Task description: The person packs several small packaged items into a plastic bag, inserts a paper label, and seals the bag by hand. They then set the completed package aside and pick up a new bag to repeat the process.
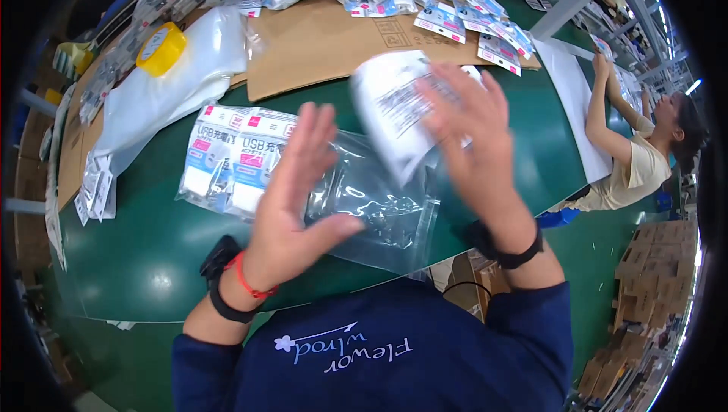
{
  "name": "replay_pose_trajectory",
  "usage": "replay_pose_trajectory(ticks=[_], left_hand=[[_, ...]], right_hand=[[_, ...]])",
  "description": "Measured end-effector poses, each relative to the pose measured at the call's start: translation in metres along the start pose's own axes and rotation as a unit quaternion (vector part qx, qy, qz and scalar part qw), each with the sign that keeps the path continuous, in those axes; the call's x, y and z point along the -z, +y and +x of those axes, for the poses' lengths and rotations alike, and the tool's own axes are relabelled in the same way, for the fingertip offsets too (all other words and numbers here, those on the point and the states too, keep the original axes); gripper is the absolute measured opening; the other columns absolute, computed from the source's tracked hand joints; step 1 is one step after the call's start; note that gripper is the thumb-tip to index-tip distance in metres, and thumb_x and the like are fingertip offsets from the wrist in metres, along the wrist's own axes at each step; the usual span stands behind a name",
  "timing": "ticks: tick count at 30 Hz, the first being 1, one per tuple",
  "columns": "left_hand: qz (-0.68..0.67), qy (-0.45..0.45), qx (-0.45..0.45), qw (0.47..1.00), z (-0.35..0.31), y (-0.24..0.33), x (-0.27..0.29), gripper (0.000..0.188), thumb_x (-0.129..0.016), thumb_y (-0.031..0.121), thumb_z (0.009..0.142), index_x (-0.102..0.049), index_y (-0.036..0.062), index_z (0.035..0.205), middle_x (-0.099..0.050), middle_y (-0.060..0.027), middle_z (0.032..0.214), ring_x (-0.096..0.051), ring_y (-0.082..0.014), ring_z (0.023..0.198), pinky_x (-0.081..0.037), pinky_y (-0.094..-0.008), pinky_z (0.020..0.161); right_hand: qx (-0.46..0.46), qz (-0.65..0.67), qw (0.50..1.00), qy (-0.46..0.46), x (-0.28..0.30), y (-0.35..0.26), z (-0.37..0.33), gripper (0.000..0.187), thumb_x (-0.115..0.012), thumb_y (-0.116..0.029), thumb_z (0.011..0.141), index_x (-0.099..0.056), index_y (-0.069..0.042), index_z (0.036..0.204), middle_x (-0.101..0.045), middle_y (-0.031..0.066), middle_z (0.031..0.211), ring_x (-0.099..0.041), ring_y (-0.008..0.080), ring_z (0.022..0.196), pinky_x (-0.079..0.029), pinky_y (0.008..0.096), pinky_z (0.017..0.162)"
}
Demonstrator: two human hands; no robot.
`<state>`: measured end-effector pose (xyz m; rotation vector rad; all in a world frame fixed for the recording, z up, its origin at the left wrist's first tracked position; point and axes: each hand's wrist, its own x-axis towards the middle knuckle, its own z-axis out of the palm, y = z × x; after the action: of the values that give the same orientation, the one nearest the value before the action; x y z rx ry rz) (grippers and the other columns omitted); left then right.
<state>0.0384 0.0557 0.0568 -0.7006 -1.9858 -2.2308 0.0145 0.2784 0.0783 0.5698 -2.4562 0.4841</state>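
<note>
My left hand [292, 192] is held open over a large clear plastic bag [379, 207], fingers stretched forward and thumb apart. Inside the bag's left part lie two blue-and-white packets [212, 154] side by side, each with a small white charger adapter showing; the hand covers part of the right one. My right hand [474, 135], smeared by motion, grips a white packet [394, 112] at its right side. That packet is tilted above the bag's far edge, its printed back turned up.
Many similar packets [440, 21] are heaped on flat cardboard [318, 56] at the far side. On the left, a yellow tape roll [161, 50] rests on stacked clear bags [182, 71]. A co-worker [629, 131] stands at the right; cartons [656, 275] are piled on the floor behind.
</note>
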Motion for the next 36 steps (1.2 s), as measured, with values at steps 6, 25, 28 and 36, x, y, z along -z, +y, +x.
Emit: replay_pose_trajectory(ticks=[6,25,28,36], left_hand=[[-0.192,0.100,0.128,0.968,0.009,-0.010,-0.002,0.034,-0.053,0.012,0.096,-0.051,-0.0048,0.126,-0.061,-0.0080,0.113,-0.056,-0.0136,0.105,-0.045,-0.0294,0.090],[0.113,0.217,-0.068,0.967,0.003,-0.023,0.103,0.024,-0.046,0.008,0.097,-0.055,-0.0028,0.116,-0.066,-0.0141,0.101,-0.063,-0.0131,0.081,-0.049,-0.0222,0.064],[0.160,0.292,-0.093,0.938,0.008,-0.020,0.112,0.024,-0.048,0.008,0.097,-0.055,-0.0024,0.117,-0.065,-0.0130,0.104,-0.062,-0.0125,0.087,-0.048,-0.0216,0.067],[0.236,0.345,-0.126,0.900,0.004,-0.046,0.145,0.022,-0.054,0.007,0.094,-0.058,-0.0014,0.113,-0.063,-0.0081,0.110,-0.059,-0.0125,0.093,-0.046,-0.0216,0.074]], right_hand=[[-0.023,0.103,0.989,0.102,-0.008,-0.036,0.007,0.032,-0.066,-0.010,0.084,-0.064,-0.002,0.116,-0.061,0.0128,0.118,-0.055,0.0213,0.113,-0.038,0.0337,0.099],[-0.527,0.395,0.718,-0.223,0.069,0.081,-0.131,0.004,-0.063,-0.006,0.086,-0.061,-0.003,0.086,-0.065,0.0011,0.081,-0.056,0.0039,0.069,-0.043,0.0186,0.066],[-0.515,0.497,0.681,-0.155,0.014,0.045,-0.126,0.006,-0.064,-0.007,0.086,-0.062,-0.003,0.089,-0.066,0.0014,0.082,-0.057,0.0052,0.068,-0.045,0.0193,0.066],[-0.512,0.596,0.595,-0.167,-0.050,-0.018,-0.066,0.010,-0.063,-0.007,0.089,-0.061,-0.001,0.096,-0.066,0.0038,0.089,-0.060,0.0055,0.073,-0.045,0.0178,0.062]])
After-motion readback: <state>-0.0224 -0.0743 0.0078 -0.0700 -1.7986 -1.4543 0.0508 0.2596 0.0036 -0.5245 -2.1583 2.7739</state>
